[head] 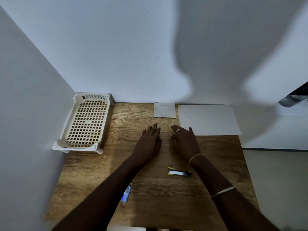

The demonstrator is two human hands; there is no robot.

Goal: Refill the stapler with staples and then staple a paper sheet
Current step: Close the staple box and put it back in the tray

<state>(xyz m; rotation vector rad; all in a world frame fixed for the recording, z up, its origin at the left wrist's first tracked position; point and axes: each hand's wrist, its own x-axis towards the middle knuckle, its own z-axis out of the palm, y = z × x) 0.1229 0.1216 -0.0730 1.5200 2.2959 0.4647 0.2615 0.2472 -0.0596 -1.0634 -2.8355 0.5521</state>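
Observation:
My left hand point(149, 140) and my right hand point(184, 140) lie flat, palms down, side by side on the wooden table point(150, 197), holding nothing. A small stapler point(179, 172) with yellow ends and a silver-black body lies on the table close to my right wrist, nearer to me than the hands. A blue and white staple box point(127, 193) lies beside my left forearm, partly hidden by it. A large white paper sheet point(208, 120) rests at the table's far right, just beyond my right hand. A small white square sheet point(164, 110) sits at the far edge, ahead of both hands.
A cream plastic basket tray point(86, 122) with a grid bottom stands at the table's far left corner, against the white walls. The table's right edge drops to the floor. A dark metallic object point(295, 99) shows at the far right.

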